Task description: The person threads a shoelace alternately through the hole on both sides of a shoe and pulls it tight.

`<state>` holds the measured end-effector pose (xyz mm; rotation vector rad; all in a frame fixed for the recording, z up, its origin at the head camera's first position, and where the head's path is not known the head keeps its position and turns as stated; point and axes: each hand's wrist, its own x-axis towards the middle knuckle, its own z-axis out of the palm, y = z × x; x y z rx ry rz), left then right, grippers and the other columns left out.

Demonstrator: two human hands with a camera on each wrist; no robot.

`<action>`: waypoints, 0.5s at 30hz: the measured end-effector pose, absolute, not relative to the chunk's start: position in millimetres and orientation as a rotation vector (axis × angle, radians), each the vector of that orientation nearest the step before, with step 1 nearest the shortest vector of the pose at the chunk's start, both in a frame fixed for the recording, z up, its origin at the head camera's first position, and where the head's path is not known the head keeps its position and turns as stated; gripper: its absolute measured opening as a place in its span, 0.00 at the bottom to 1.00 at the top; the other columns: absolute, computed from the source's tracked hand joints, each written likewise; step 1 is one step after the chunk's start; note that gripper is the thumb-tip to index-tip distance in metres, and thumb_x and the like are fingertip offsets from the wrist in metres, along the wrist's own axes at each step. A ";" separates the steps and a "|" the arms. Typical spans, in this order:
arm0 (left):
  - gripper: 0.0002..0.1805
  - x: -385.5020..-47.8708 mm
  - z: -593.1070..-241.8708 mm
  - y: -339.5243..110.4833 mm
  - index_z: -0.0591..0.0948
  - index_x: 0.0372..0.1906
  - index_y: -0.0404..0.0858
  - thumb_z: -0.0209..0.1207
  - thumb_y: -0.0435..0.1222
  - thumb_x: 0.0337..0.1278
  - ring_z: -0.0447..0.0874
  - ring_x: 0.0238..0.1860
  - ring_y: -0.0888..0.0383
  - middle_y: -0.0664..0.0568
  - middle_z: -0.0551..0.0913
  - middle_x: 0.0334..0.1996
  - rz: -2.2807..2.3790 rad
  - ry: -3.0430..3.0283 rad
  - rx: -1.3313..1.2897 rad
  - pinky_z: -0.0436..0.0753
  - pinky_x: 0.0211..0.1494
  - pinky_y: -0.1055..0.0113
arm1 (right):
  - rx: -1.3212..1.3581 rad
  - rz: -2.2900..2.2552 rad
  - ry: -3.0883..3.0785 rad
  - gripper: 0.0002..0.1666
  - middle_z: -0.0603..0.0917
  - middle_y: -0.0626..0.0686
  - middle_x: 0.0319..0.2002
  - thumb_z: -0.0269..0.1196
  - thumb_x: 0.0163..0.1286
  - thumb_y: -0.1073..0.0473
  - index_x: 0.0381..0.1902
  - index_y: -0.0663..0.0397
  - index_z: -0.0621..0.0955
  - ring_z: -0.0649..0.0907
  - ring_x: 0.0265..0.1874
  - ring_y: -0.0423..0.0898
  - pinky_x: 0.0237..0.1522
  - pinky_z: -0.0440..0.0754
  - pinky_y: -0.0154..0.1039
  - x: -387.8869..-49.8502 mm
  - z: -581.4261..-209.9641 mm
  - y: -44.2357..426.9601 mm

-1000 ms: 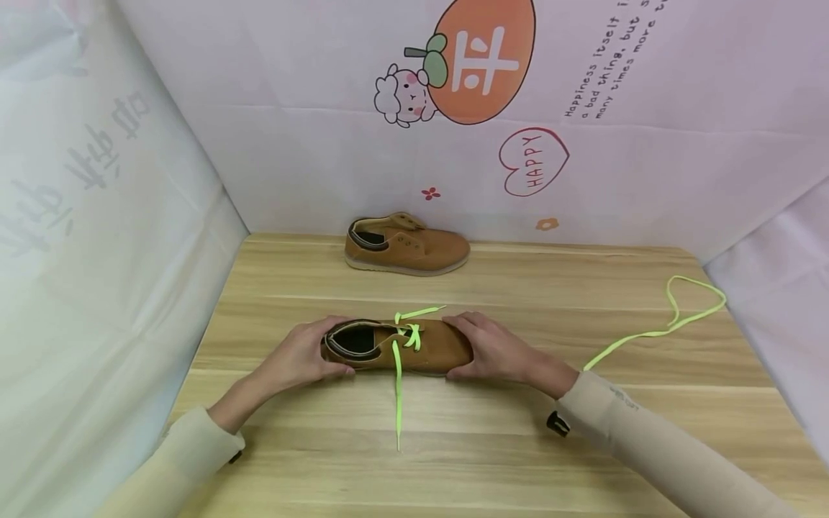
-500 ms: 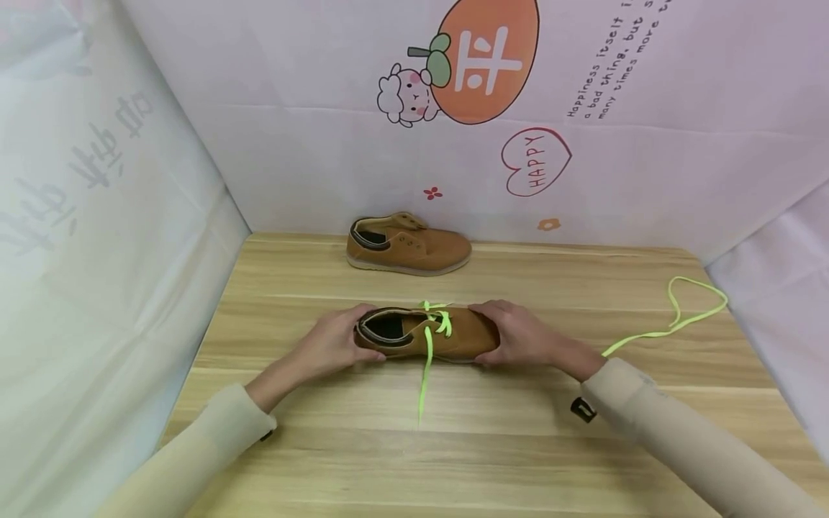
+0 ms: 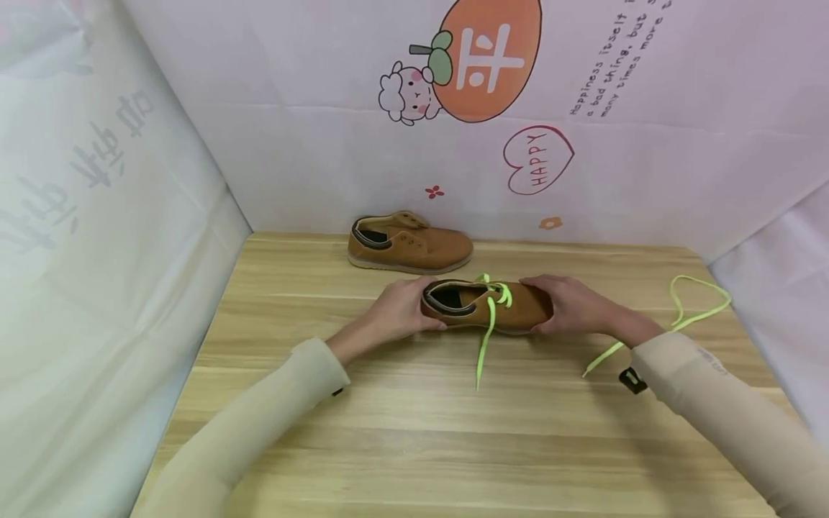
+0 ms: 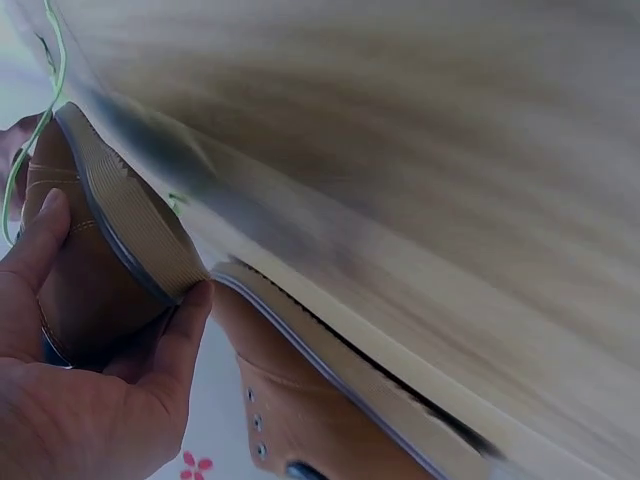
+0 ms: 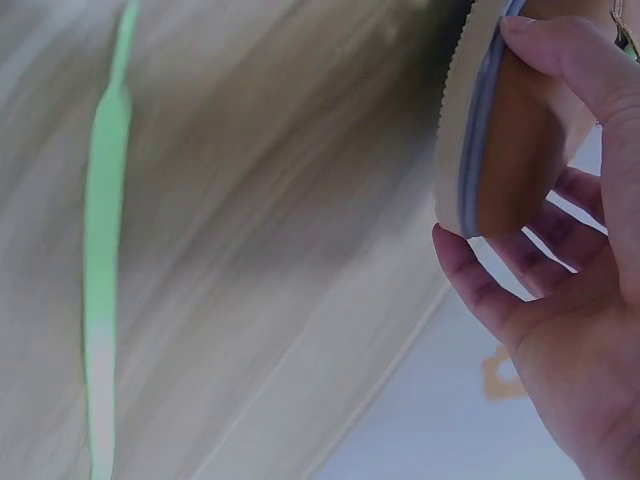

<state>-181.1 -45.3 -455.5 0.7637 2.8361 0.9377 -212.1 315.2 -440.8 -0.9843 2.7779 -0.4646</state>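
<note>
A brown leather shoe [image 3: 527, 306] with a neon-yellow shoelace [image 3: 490, 316] through its eyelets is held between both hands. The left hand [image 3: 404, 311] grips its heel, thumb on the near side. Around the toe, the right hand [image 3: 573, 306] grips with thumb and fingers. In the left wrist view the shoe's ribbed sole [image 4: 130, 210] shows, apart from the table. The right wrist view shows fingertips under the toe's sole edge. One lace end hangs down the near side; the other lies over the far side.
A second brown shoe [image 3: 414, 244], without a lace, stands at the table's back edge by the white printed backdrop [image 3: 311, 165]. A loose neon-yellow lace [image 3: 702, 316] lies on the wooden table [image 3: 414, 446] at the right, partly behind the right forearm.
Both hands have carried the laced shoe to the right and toward the back of the table, lifting it. The second shoe and the loose lace have stayed put.
</note>
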 end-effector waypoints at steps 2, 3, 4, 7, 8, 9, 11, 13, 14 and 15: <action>0.45 -189.7 -456.0 -32.4 0.77 0.69 0.38 0.82 0.50 0.48 0.88 0.56 0.49 0.46 0.88 0.56 0.889 2.847 0.772 0.83 0.63 0.55 | -0.968 -0.442 2.790 0.55 0.83 0.66 0.63 0.85 0.49 0.55 0.71 0.68 0.74 0.83 0.60 0.62 0.62 0.80 0.60 -217.6 -441.5 325.0; 0.45 -193.9 -456.5 -26.0 0.77 0.69 0.37 0.82 0.51 0.49 0.88 0.56 0.50 0.46 0.88 0.57 0.872 2.846 0.775 0.83 0.63 0.56 | -0.958 -0.434 2.794 0.55 0.83 0.66 0.63 0.85 0.48 0.56 0.71 0.69 0.74 0.83 0.60 0.63 0.62 0.80 0.60 -220.3 -442.0 329.7; 0.45 -197.7 -457.2 -20.1 0.76 0.70 0.37 0.82 0.51 0.49 0.88 0.56 0.50 0.47 0.88 0.57 0.860 2.843 0.777 0.84 0.62 0.56 | -0.948 -0.429 2.797 0.55 0.83 0.67 0.63 0.85 0.48 0.56 0.71 0.69 0.74 0.83 0.60 0.63 0.63 0.79 0.61 -222.9 -442.6 334.4; 0.45 -208.4 -457.5 -3.9 0.76 0.70 0.37 0.81 0.51 0.50 0.88 0.54 0.53 0.48 0.88 0.56 0.844 2.835 0.772 0.84 0.60 0.59 | -0.929 -0.417 2.805 0.55 0.83 0.68 0.62 0.85 0.47 0.56 0.70 0.70 0.74 0.83 0.60 0.65 0.63 0.79 0.63 -230.6 -444.6 347.4; 0.44 -211.7 -457.2 1.3 0.76 0.70 0.37 0.82 0.50 0.50 0.88 0.54 0.53 0.48 0.88 0.56 0.850 2.826 0.771 0.84 0.59 0.59 | -0.922 -0.413 2.810 0.55 0.83 0.68 0.61 0.85 0.47 0.55 0.70 0.70 0.74 0.83 0.60 0.66 0.63 0.79 0.63 -233.0 -444.9 351.5; 0.44 -214.9 -456.8 6.5 0.76 0.69 0.38 0.81 0.50 0.50 0.88 0.53 0.54 0.48 0.88 0.55 0.853 2.821 0.769 0.85 0.58 0.60 | -0.915 -0.410 2.813 0.55 0.83 0.68 0.61 0.85 0.47 0.55 0.69 0.70 0.74 0.83 0.59 0.66 0.63 0.79 0.63 -235.6 -445.3 355.7; 0.43 -221.5 -456.4 17.3 0.76 0.69 0.38 0.82 0.49 0.50 0.88 0.53 0.55 0.49 0.88 0.55 0.867 2.811 0.769 0.85 0.58 0.61 | -0.903 -0.401 2.820 0.55 0.84 0.69 0.60 0.86 0.46 0.55 0.69 0.70 0.74 0.83 0.58 0.66 0.62 0.79 0.63 -240.2 -445.4 363.7; 0.42 -227.5 -455.8 28.5 0.77 0.69 0.39 0.82 0.48 0.51 0.88 0.54 0.55 0.49 0.88 0.56 0.888 2.799 0.774 0.84 0.59 0.62 | -0.891 -0.389 2.823 0.55 0.84 0.69 0.59 0.86 0.46 0.55 0.68 0.71 0.74 0.84 0.58 0.66 0.61 0.79 0.63 -244.9 -444.8 371.5; 0.42 -230.1 -455.8 34.1 0.77 0.69 0.39 0.82 0.47 0.51 0.87 0.55 0.55 0.49 0.88 0.56 0.889 2.799 0.776 0.83 0.61 0.61 | -0.887 -0.385 2.824 0.55 0.84 0.69 0.59 0.86 0.45 0.55 0.68 0.71 0.74 0.84 0.58 0.67 0.61 0.79 0.63 -247.2 -444.3 375.5; 0.42 -232.5 -455.8 39.5 0.77 0.69 0.40 0.82 0.47 0.51 0.87 0.56 0.55 0.50 0.88 0.56 0.895 2.796 0.774 0.82 0.62 0.61 | -0.881 -0.379 2.822 0.55 0.83 0.69 0.59 0.86 0.45 0.55 0.68 0.71 0.74 0.83 0.58 0.67 0.61 0.79 0.64 -249.7 -444.1 379.3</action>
